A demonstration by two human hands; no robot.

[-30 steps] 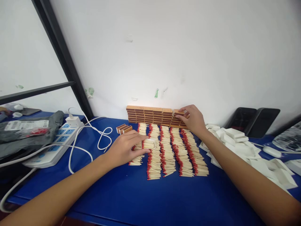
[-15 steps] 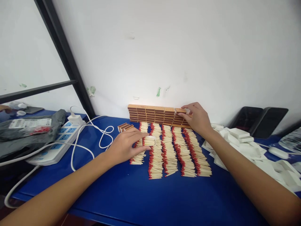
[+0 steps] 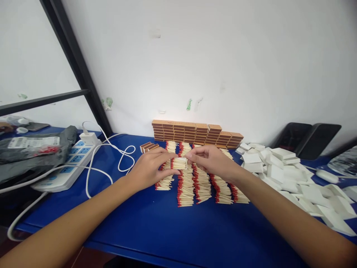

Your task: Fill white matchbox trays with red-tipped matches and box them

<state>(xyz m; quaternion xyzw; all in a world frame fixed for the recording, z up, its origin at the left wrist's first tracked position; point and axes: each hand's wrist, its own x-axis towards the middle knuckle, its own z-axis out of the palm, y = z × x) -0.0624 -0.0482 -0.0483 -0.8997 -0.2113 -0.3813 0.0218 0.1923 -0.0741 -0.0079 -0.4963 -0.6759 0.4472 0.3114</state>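
Note:
My left hand (image 3: 150,168) and my right hand (image 3: 212,160) meet over the rows of red-tipped matches (image 3: 200,182) on the blue table (image 3: 156,227). Between them they hold a small white tray filled with matches (image 3: 178,163), the left hand's fingers closed on its left end and the right hand pinching its right end. A wall of stacked brown matchboxes (image 3: 192,134) stands behind against the white wall. Three loose brown sleeves (image 3: 149,146) lie just beyond my left hand.
A heap of empty white trays (image 3: 290,178) covers the right side. A white power strip (image 3: 67,163) with looping cables (image 3: 122,158) and a grey bag (image 3: 33,152) lie at the left. Two dark phones (image 3: 306,139) lean on the wall at the right.
My right hand left the top of the matchbox stack and came down to the left, onto the right end of the match-filled tray that my left hand holds.

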